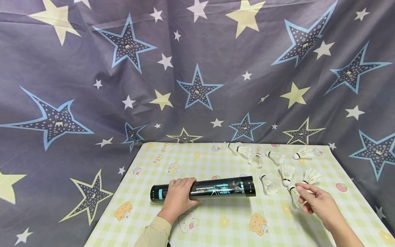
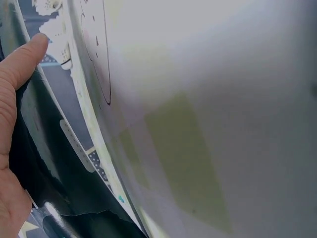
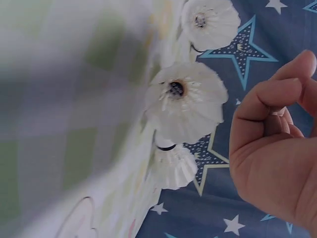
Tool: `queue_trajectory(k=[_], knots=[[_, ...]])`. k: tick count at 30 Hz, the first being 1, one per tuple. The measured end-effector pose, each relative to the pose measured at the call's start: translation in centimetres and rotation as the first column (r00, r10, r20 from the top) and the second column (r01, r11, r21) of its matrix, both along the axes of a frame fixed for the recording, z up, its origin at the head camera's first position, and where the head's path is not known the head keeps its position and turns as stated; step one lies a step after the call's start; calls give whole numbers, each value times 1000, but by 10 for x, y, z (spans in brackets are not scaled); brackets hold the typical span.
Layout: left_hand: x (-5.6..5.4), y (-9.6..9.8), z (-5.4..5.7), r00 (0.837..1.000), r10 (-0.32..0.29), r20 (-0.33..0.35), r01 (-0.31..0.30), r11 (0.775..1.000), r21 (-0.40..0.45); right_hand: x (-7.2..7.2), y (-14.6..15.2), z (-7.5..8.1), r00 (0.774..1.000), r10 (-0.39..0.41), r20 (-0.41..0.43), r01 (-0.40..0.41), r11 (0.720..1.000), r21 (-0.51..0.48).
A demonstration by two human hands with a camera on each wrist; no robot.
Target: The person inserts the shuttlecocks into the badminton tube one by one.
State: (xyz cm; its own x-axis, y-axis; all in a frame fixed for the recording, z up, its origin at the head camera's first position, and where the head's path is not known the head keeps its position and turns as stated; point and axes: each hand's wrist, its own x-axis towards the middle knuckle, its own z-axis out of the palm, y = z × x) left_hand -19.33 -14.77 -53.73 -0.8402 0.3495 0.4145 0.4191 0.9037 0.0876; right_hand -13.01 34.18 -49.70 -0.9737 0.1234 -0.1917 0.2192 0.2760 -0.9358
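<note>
A black shuttlecock tube [image 1: 220, 188] with blue and white print lies crosswise on the table. My left hand [image 1: 180, 197] grips it near its left end; the left wrist view shows part of that hand [image 2: 15, 89] against the dark tube [image 2: 64, 148]. At the right, my right hand [image 1: 321, 204] hovers with loosely bent fingers close beside a white feather shuttlecock [image 1: 295, 198]. Nothing is seen between the fingers of this hand [image 3: 272, 153] in the right wrist view. Near it are more shuttlecocks, including one standing feathers up [image 1: 287, 173] and another [image 1: 312, 175].
Several shuttlecocks lie toward the back right, among them one by the edge [image 1: 303, 153] and one near the tube's right end [image 1: 269, 185]. A green checked cloth [image 1: 225, 219] covers the table. Behind it hangs a grey star-patterned curtain [image 1: 197, 51].
</note>
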Motion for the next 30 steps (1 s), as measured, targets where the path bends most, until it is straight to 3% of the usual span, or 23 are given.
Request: queue_trajectory(k=[8, 12, 21, 30], knots=[[0, 0, 0, 1000, -3, 0, 3, 1000, -3, -2, 8, -11, 999, -31, 8, 31, 999, 33], [0, 0, 0, 1000, -2, -3, 2, 1000, -6, -4, 13, -15, 999, -42, 28, 39, 994, 101], [-1, 0, 0, 1000, -1, 5, 1, 1000, -10, -4, 12, -19, 997, -56, 56, 36, 949, 313], [0, 0, 0, 1000, -3, -1, 3, 1000, -7, -5, 12, -25, 998, -59, -5, 56, 921, 386]])
